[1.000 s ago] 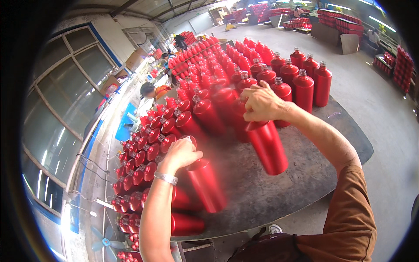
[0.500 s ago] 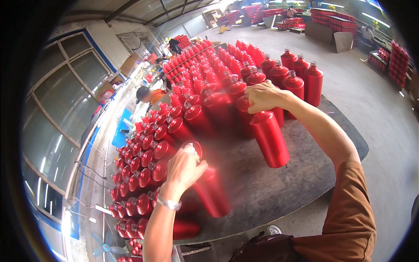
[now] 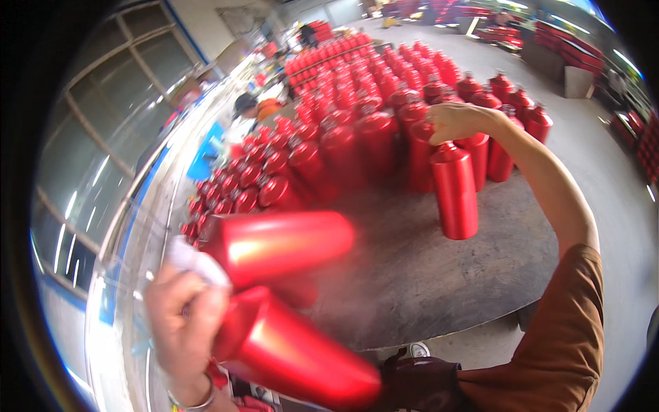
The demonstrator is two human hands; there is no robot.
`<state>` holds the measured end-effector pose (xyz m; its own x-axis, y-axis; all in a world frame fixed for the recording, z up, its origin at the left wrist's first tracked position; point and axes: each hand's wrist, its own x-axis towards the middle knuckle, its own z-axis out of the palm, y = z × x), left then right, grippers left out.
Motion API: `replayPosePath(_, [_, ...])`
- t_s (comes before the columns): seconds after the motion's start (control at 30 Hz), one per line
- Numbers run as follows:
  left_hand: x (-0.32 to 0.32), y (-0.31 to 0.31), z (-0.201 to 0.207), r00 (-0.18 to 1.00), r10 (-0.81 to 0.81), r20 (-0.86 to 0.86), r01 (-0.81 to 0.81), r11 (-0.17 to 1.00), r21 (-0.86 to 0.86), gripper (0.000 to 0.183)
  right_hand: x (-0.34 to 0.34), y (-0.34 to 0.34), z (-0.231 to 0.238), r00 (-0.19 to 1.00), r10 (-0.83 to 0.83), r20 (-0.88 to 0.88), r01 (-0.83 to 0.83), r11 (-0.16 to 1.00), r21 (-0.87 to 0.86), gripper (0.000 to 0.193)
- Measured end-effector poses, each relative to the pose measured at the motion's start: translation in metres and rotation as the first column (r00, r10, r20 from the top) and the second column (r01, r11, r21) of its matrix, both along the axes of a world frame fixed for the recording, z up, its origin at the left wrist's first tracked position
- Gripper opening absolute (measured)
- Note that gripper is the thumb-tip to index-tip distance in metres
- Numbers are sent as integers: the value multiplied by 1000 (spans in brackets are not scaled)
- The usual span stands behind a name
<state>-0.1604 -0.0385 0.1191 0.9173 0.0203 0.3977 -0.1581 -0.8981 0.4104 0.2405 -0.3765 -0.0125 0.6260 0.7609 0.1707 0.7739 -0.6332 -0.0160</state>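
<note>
At the lower left, my left hand (image 3: 182, 323) is closed, its fingers curled at the neck end of two blurred red bottles. The upper red bottle (image 3: 288, 240) lies almost level, its base toward the right; the lower red bottle (image 3: 295, 353) slants down to the right. Their necks are hidden, and a pale blurred patch beside my fingers cannot be made out. Farther right, my right hand (image 3: 456, 122) grips a red bottle (image 3: 454, 196) by its neck. That bottle hangs close to upright in front of the standing rows.
Rows of red bottles (image 3: 343, 137) stand on the dark tabletop (image 3: 439, 288), whose rounded edge is at the right. Beyond a blue tray (image 3: 206, 151) on the left bench, a person (image 3: 247, 106) is partly visible. Stacked red goods (image 3: 563, 48) stand in the background.
My left hand has swung left and nearer, tipping the bottles from a downward hang toward level. My right hand keeps its bottle by the neck. The whole view has shifted.
</note>
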Motion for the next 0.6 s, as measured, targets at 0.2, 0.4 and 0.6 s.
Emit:
replayPosePath(0.2, [-125, 65, 29, 839, 489, 239, -450, 870, -202, 26, -40, 18, -9, 987, -113, 116, 86, 972, 217, 34])
replayPosePath(0.4, [-249, 115, 7, 570, 780, 258, -740, 624, -251, 19, -71, 44, 22, 987, -140, -78, 157, 940, 302, 33])
replayPosePath(0.6, [-338, 171, -77, 512, 850, 128, -836, 527, -154, 15, -98, 104, 121, 997, -33, 72, 12, 961, 277, 31])
